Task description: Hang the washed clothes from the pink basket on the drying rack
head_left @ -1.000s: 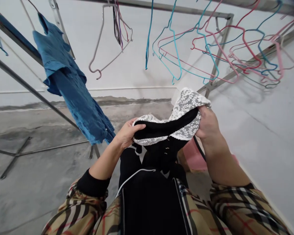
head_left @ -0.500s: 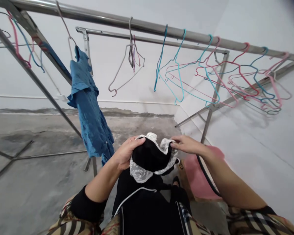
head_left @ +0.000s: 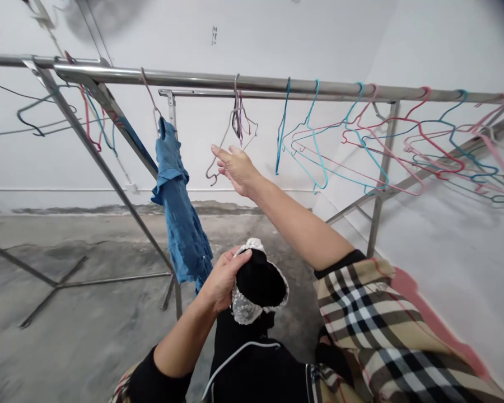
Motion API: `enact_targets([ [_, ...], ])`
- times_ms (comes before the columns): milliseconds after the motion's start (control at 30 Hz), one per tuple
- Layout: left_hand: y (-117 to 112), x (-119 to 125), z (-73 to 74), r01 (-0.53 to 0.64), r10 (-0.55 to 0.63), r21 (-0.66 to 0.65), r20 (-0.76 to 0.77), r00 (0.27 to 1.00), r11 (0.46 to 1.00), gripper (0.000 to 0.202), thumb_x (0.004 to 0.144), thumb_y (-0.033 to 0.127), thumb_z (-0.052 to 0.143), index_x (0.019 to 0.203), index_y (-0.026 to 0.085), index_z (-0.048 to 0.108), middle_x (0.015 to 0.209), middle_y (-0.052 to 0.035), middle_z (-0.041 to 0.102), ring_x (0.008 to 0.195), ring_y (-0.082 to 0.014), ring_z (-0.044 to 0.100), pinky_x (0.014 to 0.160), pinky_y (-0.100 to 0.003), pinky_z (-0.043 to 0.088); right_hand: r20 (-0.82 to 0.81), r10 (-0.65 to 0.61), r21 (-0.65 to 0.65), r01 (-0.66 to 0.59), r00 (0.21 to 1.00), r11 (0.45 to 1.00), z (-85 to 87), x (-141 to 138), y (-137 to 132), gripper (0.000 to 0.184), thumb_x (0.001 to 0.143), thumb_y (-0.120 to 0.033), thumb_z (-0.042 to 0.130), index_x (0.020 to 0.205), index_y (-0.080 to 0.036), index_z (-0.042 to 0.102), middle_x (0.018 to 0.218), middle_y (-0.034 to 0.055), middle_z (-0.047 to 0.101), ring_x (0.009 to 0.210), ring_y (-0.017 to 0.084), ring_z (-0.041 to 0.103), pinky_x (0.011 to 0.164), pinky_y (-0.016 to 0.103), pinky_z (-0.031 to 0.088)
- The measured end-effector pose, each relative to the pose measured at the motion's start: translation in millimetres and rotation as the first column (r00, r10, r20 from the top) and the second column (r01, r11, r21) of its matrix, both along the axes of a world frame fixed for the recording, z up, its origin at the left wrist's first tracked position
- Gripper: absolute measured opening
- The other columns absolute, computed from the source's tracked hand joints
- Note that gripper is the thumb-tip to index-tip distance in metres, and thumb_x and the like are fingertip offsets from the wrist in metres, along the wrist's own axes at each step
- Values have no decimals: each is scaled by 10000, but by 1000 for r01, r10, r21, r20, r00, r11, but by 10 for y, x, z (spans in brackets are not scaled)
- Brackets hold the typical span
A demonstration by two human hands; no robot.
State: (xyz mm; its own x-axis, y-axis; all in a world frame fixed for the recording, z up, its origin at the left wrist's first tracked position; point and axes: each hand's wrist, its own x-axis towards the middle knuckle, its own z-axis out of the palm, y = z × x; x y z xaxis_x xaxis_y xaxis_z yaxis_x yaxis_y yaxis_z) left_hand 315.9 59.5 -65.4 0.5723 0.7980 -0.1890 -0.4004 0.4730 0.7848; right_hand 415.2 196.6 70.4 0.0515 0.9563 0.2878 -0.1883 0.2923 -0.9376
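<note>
- Pinching one lacy black-and-white cloth (head_left: 262, 284) by its edge, our left hand (head_left: 225, 279) holds it low before us.
- Our right hand (head_left: 239, 170) is empty, spread out, up near one grey hanger (head_left: 236, 95); we can't tell if they touch.
- The cloth looks light, soft and bendy, so its edge seems best to hold.
- On the bar (head_left: 185, 77) hang one blue garment (head_left: 181, 229) and at least seven bright hangers (head_left: 317, 87).

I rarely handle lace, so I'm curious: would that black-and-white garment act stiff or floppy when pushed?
The garment would probably fold rather than resist: its white lace edge curls around. It is likely light, since the left hand alone holds it at one side. The lace looks thin, so it might snag.
</note>
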Motion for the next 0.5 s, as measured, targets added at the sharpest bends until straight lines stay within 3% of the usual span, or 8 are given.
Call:
enact_targets([
  [100,33,-69,-31,-43,42,-1,-18,999,999,328,625,346,855,803,148,663,642,5,672,540,-104,612,561,-196,485,-156,66,-15,-69,986,998,126,-129,157,702,836,-492,671,1381,-232,314,820,-30,606,724,137,609,738,322,527],
  [200,81,-135,-61,-79,79,-15,-39,996,997,344,620,349,856,820,151,659,644,4,681,541,-112,623,570,-206,497,-194,60,67,-48,979,997,205,-155,49,432,922,-439,563,1287,-271,404,564,-114,380,426,82,381,460,199,390],
  [300,136,-175,-81,-115,113,-30,-52,992,993,349,611,352,859,817,154,657,658,3,691,559,-117,633,577,-208,501,-127,68,128,-52,990,990,163,-97,-256,283,952,-401,508,1203,-272,489,536,-114,312,379,64,243,374,174,249],
  [400,196,-187,-102,-152,150,-32,-44,988,988,352,607,345,857,834,158,665,674,9,696,579,-117,637,594,-209,501,-48,98,124,-91,994,988,-68,50,-675,260,932,-400,537,1152,-264,552,527,-108,296,378,58,194,354,179,206],
  [500,265,-192,-139,-189,188,-32,-29,982,981,355,616,337,848,870,161,674,689,15,698,589,-120,639,620,-222,511,1,81,90,-81,997,993,-523,311,-1160,296,889,-412,600,1149,-270,591,501,-107,261,373,60,181,342,187,203],
])
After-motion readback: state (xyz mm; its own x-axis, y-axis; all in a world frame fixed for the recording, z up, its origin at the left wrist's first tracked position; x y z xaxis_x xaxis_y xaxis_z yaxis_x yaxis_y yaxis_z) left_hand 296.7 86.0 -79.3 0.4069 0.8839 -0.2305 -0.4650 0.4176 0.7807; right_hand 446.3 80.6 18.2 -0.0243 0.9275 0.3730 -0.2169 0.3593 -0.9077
